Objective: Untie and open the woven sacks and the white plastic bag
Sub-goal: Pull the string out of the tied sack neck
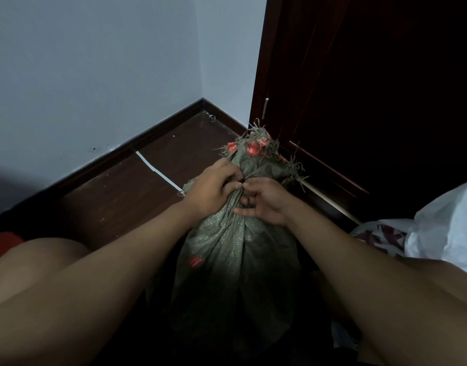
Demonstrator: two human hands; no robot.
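Note:
A grey-green woven sack [227, 260] with red printing stands upright on the floor between my knees. Its neck is bunched and tied, and a frayed top with red marks [256, 146] flares above the tie. My left hand [213, 186] grips the left side of the neck, thumb and fingers pinched at a small dark tie [243, 180]. My right hand [264, 200] rests on the right side of the neck, fingertips pressed at the same knot. A white plastic bag [449, 228] lies at the right edge, partly out of view.
A dark wooden door or cabinet [359, 88] stands behind the sack at the right. A pale wall [95, 75] with dark skirting meets a brown wooden floor [121, 196]. A white strip [158, 170] lies on the floor. A printed bag [380, 236] sits under the white one.

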